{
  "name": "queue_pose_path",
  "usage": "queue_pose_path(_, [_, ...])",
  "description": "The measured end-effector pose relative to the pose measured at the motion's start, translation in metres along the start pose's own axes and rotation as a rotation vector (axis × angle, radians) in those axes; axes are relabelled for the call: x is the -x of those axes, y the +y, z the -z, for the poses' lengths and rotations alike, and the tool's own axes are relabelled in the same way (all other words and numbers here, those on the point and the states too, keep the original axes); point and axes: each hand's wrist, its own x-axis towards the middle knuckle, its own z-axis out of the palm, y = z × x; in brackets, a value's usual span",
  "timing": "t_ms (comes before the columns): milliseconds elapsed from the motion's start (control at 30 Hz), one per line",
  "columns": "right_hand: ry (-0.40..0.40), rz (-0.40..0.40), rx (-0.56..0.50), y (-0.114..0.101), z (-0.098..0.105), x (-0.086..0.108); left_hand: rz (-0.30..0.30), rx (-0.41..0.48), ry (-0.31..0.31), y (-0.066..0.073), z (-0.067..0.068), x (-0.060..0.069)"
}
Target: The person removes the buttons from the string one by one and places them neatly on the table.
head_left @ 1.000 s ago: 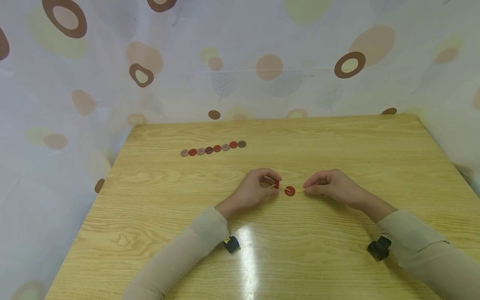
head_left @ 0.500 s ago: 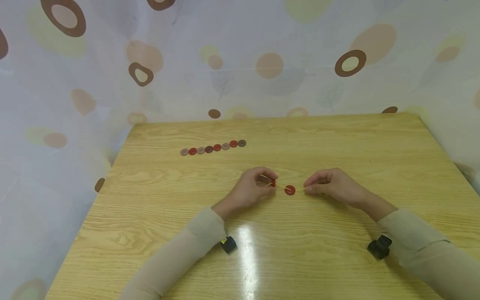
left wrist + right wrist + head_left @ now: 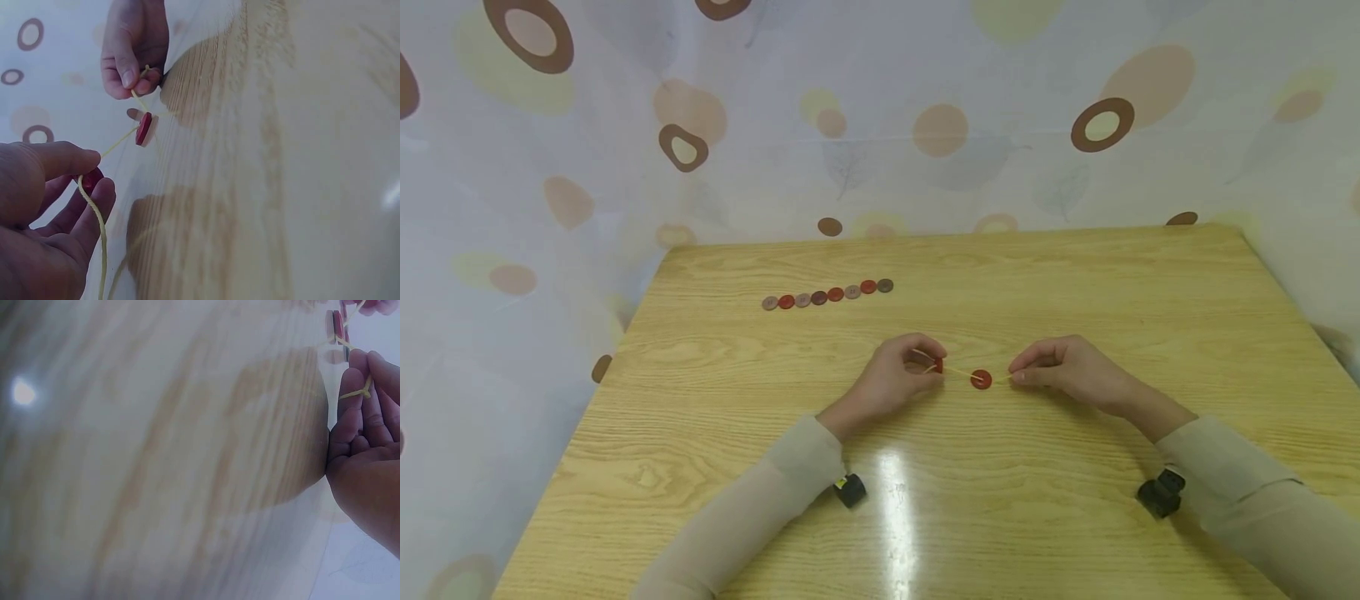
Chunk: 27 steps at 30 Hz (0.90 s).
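My left hand [image 3: 895, 375] pinches a red button [image 3: 92, 180] between thumb and fingertips, partly covered by them. Yellow string [image 3: 100, 231] passes through this button, and its loose tail hangs down past the fingers in the left wrist view. Farther along the string, between the two hands, a second red button [image 3: 981, 380] is threaded; it stands on edge in the left wrist view. At the right, my right hand [image 3: 1071, 372] pinches the string close to its end, where a small knot [image 3: 366, 394] shows against the fingers.
Across the back left of the wooden table [image 3: 1075, 283] lies a row of several buttons [image 3: 836, 294], red, pinkish, dark and grey, edge to edge. Behind the table hangs a patterned cloth [image 3: 1000, 125]. Each wrist carries a small black camera [image 3: 850, 490].
My left hand has drawn a little to the left with its red button, widening the gap to the second button. My right hand and the second button have hardly moved.
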Motion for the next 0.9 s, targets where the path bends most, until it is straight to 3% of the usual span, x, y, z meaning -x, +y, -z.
queue_pose_path(900, [-0.006,0.01,-0.01,-0.001,0.0,0.0,-0.003,-0.004,0.058,-0.008,0.015,0.01])
